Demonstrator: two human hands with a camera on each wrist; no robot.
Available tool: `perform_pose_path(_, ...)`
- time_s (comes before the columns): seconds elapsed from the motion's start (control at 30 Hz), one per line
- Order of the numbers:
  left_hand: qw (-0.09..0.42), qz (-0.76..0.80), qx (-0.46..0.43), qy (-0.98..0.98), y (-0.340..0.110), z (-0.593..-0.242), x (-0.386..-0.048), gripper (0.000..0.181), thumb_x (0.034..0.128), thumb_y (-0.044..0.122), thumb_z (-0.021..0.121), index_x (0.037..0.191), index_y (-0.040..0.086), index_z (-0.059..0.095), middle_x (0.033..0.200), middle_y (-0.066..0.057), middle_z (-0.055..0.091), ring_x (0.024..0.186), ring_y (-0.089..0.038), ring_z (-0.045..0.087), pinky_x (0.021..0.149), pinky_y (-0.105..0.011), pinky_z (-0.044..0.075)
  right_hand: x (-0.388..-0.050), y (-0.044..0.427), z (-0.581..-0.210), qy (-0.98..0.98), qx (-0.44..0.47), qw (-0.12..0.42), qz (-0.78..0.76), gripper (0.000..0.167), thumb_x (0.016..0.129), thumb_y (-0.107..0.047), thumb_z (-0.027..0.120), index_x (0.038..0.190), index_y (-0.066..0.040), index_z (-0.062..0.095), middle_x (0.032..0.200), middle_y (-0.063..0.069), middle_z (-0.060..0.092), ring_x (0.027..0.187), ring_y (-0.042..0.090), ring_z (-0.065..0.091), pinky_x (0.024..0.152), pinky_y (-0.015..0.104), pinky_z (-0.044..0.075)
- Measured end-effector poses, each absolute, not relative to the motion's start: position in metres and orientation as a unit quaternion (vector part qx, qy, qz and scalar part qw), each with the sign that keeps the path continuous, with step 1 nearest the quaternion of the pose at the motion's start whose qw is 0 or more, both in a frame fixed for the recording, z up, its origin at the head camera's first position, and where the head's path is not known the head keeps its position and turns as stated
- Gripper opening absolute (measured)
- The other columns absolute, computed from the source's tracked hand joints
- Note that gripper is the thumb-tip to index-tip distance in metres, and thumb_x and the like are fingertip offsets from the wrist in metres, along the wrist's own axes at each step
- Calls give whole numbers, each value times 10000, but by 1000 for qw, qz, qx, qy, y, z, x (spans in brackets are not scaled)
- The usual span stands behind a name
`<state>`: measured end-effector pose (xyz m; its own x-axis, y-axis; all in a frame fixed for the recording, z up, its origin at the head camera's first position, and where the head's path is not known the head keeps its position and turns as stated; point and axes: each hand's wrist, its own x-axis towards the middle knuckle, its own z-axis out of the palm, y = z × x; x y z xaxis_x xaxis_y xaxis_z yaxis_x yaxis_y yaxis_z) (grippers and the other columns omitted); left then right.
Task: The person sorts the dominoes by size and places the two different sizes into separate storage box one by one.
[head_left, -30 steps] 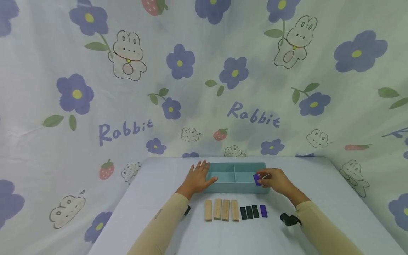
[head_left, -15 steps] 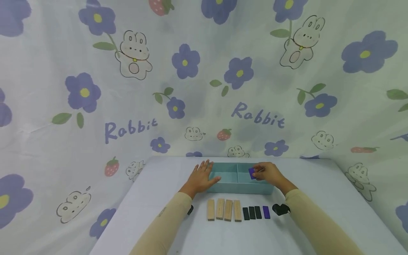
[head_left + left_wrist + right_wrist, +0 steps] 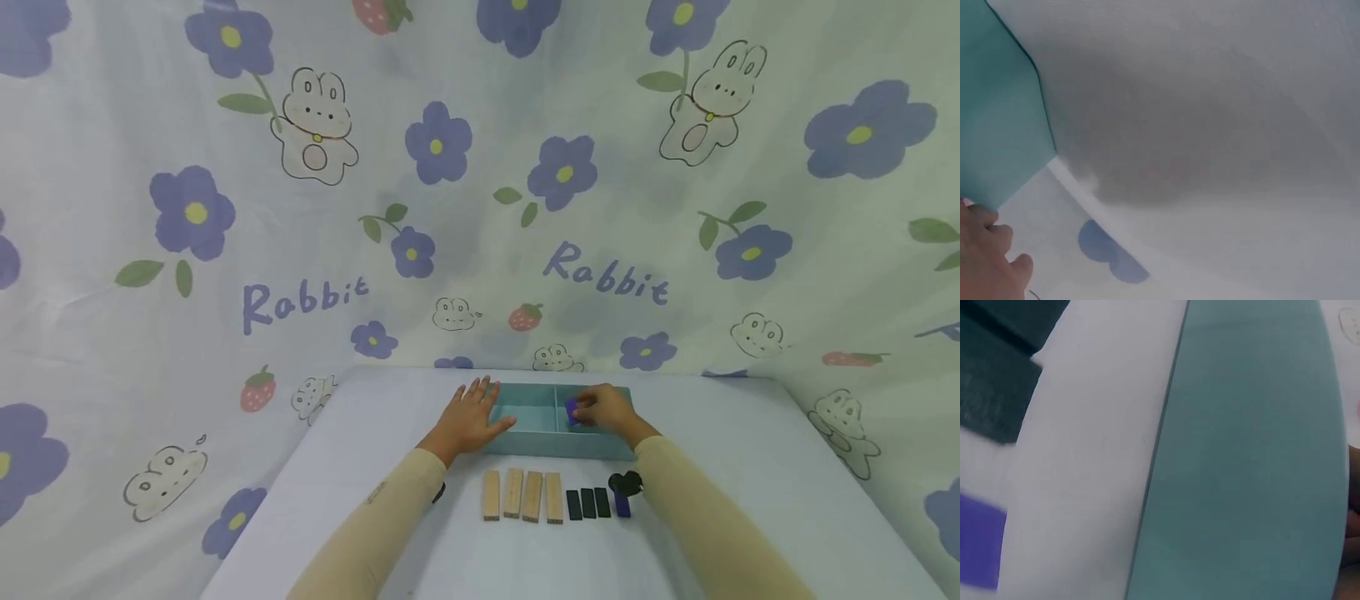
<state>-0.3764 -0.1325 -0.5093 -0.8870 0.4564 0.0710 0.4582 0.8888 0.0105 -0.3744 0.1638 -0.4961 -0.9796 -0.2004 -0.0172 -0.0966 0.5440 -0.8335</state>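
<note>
Purple block (image 3: pixel 572 410): in box's (image 3: pixel 555 445) right compartment (image 3: pixel 567 392); seating unclear.
Right grip (image 3: pixel 608 407): pinching it; we judge this placing; next calls for settling, then release.
Left grip (image 3: pixel 467 422): fingers straight, at box's left end.

The right hand (image 3: pixel 609 408), a purple block (image 3: pixel 572 411) in its grip, has moved from the teal tray's (image 3: pixel 551 444) right end to near its divider (image 3: pixel 557 408) — the black wrist device (image 3: pixel 624 483) now partly covering a second purple block (image 3: pixel 622 506).
</note>
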Motion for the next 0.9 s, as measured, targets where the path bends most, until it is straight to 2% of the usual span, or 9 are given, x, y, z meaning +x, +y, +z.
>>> perform_pose_path(0.13, 30, -9, -232, -972, -134, -509, -377, 990, 878, 802, 80, 1564, 94, 174, 1606, -139, 126, 1467, -304, 113, 1157, -499, 104, -381, 157, -499, 903, -76, 53, -419, 307, 850, -47, 736, 1134, 52, 675, 900, 78, 670, 794, 183, 652, 715, 333, 552)
perform_pose_path(0.3, 27, -17, -235, -972, -131, -506, -378, 982, 885, 797, 105, 1564, 91, 168, 1605, -142, 119, 1466, -308, 113, 1157, -497, 103, -389, 155, -498, 911, -72, 69, -400, 285, 838, -37, 734, 1097, 68, 679, 930, 107, 679, 831, 219, 659, 764, 400, 550)
perform_pose_path(0.47, 32, -26, -240, -970, -126, -504, -380, 972, 887, 797, 119, 1565, 102, 177, 1606, -136, 125, 1467, -296, 113, 1157, -494, 107, -398, 159, -501, 928, -63, 66, -362, 240, 821, -55, 755, 1038, 39, 715, 945, 104, 695, 866, 235, 651, 815, 446, 531)
perform_pose_path(0.7, 31, -20, -241, -970, -125, -503, -375, 972, 889, 793, 110, 1559, 95, 206, 1600, -148, 156, 1463, -303, 135, 1152, -507, 127, -400, 155, -503, 935, -61, 79, -339, 191, 790, -44, 777, 952, 47, 730, 870, 106, 696, 798, 243, 642, 772, 449, 536)
perform_pose_path(0.9, 41, -22, -239, -970, -129, -503, -370, 950, 906, 776, 142, 1553, 85, 228, 1593, -153, 177, 1453, -323, 172, 1146, -516, 152, -404, 143, -507, 933, -40, 93, -345, 183, 789, -26, 776, 951, 49, 738, 854, 110, 705, 757, 224, 657, 738, 414, 553)
